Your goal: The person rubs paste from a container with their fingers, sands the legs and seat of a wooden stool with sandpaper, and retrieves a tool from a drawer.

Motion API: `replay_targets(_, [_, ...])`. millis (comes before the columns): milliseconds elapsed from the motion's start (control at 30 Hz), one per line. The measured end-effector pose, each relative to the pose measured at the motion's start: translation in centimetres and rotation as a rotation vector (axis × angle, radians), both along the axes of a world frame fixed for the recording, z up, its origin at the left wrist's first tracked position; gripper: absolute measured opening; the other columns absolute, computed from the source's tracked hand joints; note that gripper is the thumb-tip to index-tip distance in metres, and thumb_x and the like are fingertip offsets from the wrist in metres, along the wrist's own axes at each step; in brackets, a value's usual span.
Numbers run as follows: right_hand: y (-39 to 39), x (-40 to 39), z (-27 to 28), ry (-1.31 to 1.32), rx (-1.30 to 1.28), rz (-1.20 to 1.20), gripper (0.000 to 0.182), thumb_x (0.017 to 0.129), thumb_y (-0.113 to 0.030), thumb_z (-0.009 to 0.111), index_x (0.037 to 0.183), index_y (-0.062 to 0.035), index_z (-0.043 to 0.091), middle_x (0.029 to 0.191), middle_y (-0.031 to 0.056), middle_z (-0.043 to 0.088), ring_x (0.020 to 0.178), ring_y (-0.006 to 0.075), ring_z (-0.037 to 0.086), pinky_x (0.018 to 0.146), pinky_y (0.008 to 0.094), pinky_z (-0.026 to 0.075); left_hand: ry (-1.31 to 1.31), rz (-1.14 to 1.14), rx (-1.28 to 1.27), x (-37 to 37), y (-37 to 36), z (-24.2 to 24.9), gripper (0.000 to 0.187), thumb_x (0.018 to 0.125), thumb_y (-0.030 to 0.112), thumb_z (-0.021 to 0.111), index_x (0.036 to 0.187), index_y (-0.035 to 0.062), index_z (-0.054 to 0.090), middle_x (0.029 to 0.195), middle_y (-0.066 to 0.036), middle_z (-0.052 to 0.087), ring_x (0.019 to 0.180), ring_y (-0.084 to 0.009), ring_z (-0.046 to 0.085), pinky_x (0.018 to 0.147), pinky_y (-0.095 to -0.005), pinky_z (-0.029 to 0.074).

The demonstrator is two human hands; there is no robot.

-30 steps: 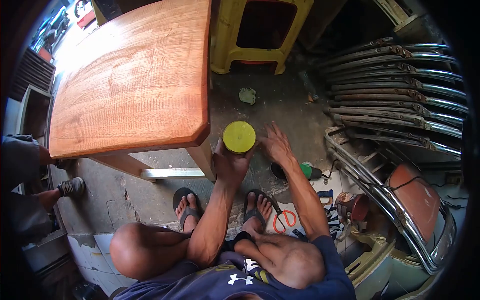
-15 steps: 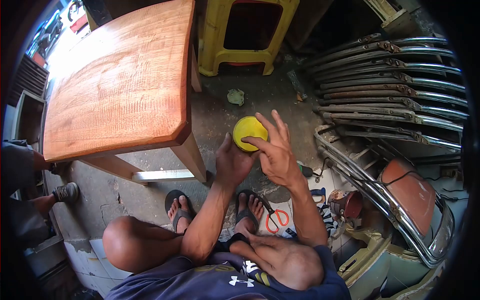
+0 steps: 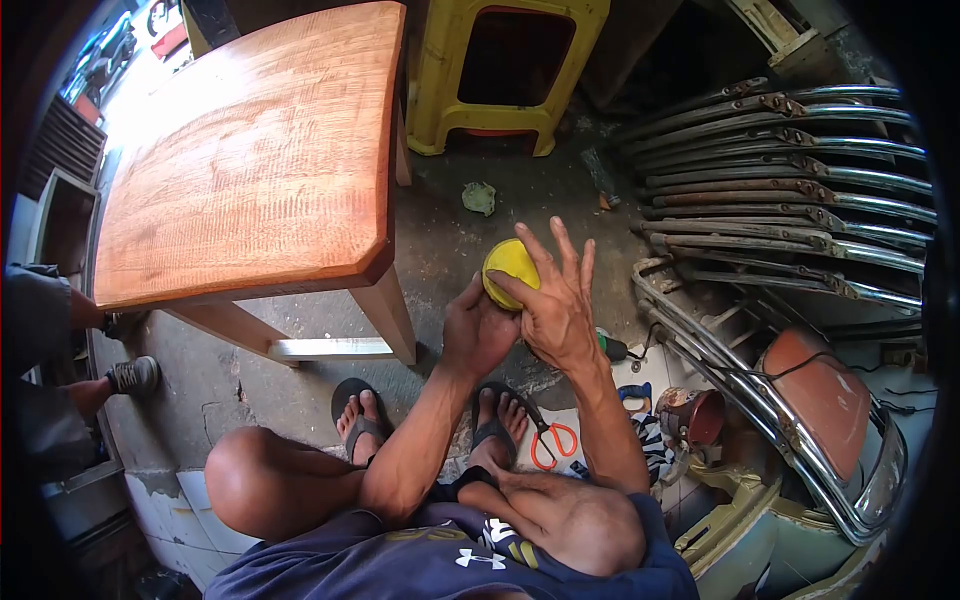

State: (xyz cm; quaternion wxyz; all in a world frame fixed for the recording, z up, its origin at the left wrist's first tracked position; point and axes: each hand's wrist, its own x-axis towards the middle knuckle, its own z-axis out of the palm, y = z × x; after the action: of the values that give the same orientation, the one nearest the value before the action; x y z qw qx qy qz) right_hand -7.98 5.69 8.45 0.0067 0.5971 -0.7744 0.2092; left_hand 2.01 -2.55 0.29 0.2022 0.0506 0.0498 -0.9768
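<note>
A seated person holds one yellow disc (image 3: 508,266) between two bare hands above a concrete floor (image 3: 450,230). The left hand (image 3: 478,325) cups the disc from below, fingers closed on its edge; the right hand (image 3: 555,300) lies flat over its face, fingers spread wide. Left of the grip stands one wooden table (image 3: 250,160); beyond it, one yellow plastic stool (image 3: 505,65). Just under the right wrist lies one green-handled power tool (image 3: 612,347), and nearer the two sandalled feet, one pair of orange-handled scissors (image 3: 548,440). Stacked chrome chair frames (image 3: 790,170) fill the right.
</note>
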Motion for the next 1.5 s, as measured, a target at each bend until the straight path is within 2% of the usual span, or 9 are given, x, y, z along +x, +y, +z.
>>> replay_targets(200, [0.2,-0.3,0.8,-0.009,0.034,0.020,0.037,0.077,-0.009,0.068,0.106,-0.0256,0.082,0.159,0.0084,0.045,0.156,0.0401,0.021,0.121,0.0731,0.004,0.237,-0.012,0.006,0.0,-0.3,-0.4,0.049,0.113,0.032,0.031,0.150,0.0016,0.042,0.154,-0.015,0.049,0.144,-0.0289,0.044,0.125,-0.0446,0.028])
replay_targets(267, [0.1,-0.6,0.4,0.013,-0.003,-0.012,0.037,0.076,-0.009,0.068,0.106,-0.0262,0.082,0.159,0.0084,0.046,0.156,0.0401,0.021,0.121,0.0729,0.004,0.002,-0.015,0.038,-0.1,-0.3,0.7,0.049,0.113,0.032,0.030,0.150,0.0016,0.042,0.153,-0.015,0.049,0.144,-0.0288,0.045,0.124,-0.0446,0.029])
replay_targets(667, [-1.0,-0.5,-0.2,0.069,0.011,-0.133,0.037,0.079,-0.008,0.068,0.111,-0.0237,0.080,0.158,0.0103,0.046,0.154,0.0405,0.023,0.120,0.0742,0.005,-0.065,-0.038,0.011,-0.1,-0.1,-0.1,0.050,0.114,0.034,0.028,0.152,0.0044,0.040,0.153,-0.014,0.049,0.144,-0.0287,0.044,0.123,-0.0498,0.031])
replay_targets(800, [-0.4,-0.1,0.3,0.040,0.088,0.012,0.048,0.080,-0.006,0.067,0.125,-0.0239,0.074,0.154,0.0130,0.049,0.154,0.0415,0.024,0.119,0.0748,0.006,-0.016,-0.028,-0.022,0.1,-0.2,-0.2,0.051,0.113,0.034,0.029,0.152,0.0035,0.040,0.156,-0.015,0.047,0.146,-0.0297,0.042,0.125,-0.0473,0.028])
replay_targets(933, [-0.9,-0.1,-0.5,-0.006,0.004,-0.102,0.038,0.079,-0.005,0.066,0.109,-0.0230,0.082,0.155,0.0121,0.049,0.153,0.0404,0.025,0.120,0.0739,0.005,-0.037,-0.019,0.068,0.2,-0.2,-0.2,0.051,0.113,0.034,0.029,0.152,0.0032,0.040,0.155,-0.015,0.047,0.146,-0.0300,0.043,0.125,-0.0475,0.028])
replay_targets(1200, [0.0,-0.3,-0.3,0.012,0.091,0.028,0.049,0.078,-0.008,0.069,0.122,-0.0268,0.076,0.154,0.0126,0.048,0.153,0.0405,0.025,0.120,0.0734,0.005,-0.033,-0.013,-0.001,0.1,-0.8,-0.2,0.049,0.113,0.034,0.031,0.150,0.0032,0.041,0.153,-0.014,0.048,0.145,-0.0288,0.043,0.124,-0.0468,0.030])
replay_targets(1333, [0.1,0.1,-0.8,0.029,0.003,-0.139,0.038,0.074,-0.007,0.070,0.104,-0.0262,0.083,0.155,0.0086,0.049,0.154,0.0398,0.024,0.121,0.0732,0.003,-0.071,-0.006,-0.025,0.1,-0.7,0.1,0.049,0.113,0.034,0.032,0.150,0.0033,0.041,0.153,-0.014,0.048,0.145,-0.0283,0.043,0.123,-0.0470,0.030])
replay_targets(1433, [1.0,-0.3,-0.6,0.036,0.101,0.022,0.054,0.077,-0.009,0.071,0.128,-0.0296,0.073,0.156,0.0120,0.046,0.153,0.0405,0.025,0.120,0.0740,0.004,-0.029,-0.018,-0.026,-0.1,-0.5,-0.5,0.049,0.112,0.034,0.035,0.150,0.0028,0.042,0.154,-0.015,0.048,0.145,-0.0300,0.043,0.124,-0.0478,0.029])
replay_targets(1500, [0.5,-0.4,-1.1,0.042,0.060,-0.049,0.054,0.078,-0.009,0.070,0.128,-0.0294,0.073,0.157,0.0117,0.046,0.154,0.0405,0.025,0.120,0.0748,0.004,-0.053,-0.020,0.000,-0.2,-0.2,-0.5,0.049,0.112,0.035,0.036,0.150,0.0042,0.043,0.154,-0.014,0.048,0.146,-0.0297,0.042,0.124,-0.0481,0.030])
